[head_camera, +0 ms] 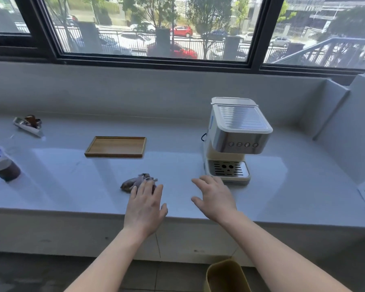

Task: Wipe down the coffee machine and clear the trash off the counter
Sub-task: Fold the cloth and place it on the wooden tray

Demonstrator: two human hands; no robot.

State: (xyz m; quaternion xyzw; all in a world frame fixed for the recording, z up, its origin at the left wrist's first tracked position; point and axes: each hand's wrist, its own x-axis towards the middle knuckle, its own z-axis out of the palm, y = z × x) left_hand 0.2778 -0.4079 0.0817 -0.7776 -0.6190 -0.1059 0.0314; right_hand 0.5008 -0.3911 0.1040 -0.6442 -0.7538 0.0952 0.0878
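Now, left hand (pixel 144 204): grip wide, holding nothing, reaching over crumpled rag (pixel 133 182), likely to pick it up.
Right hand (pixel 214 197): grip wide, empty, beside coffee machine (pixel 236 135) base.
Trash: wrapper (pixel 27 124), bottle (pixel 0 161) far left on bench (pixel 72 186).

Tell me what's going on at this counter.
A person stands at the counter, both hands open and holding nothing. The left hand reaches to a crumpled wad, its fingertips at it; the right hand is spread just before the coffee machine. A bottle and a wrapper sit at the far left, a wooden tray sits in the middle, and a bin waits on the floor.
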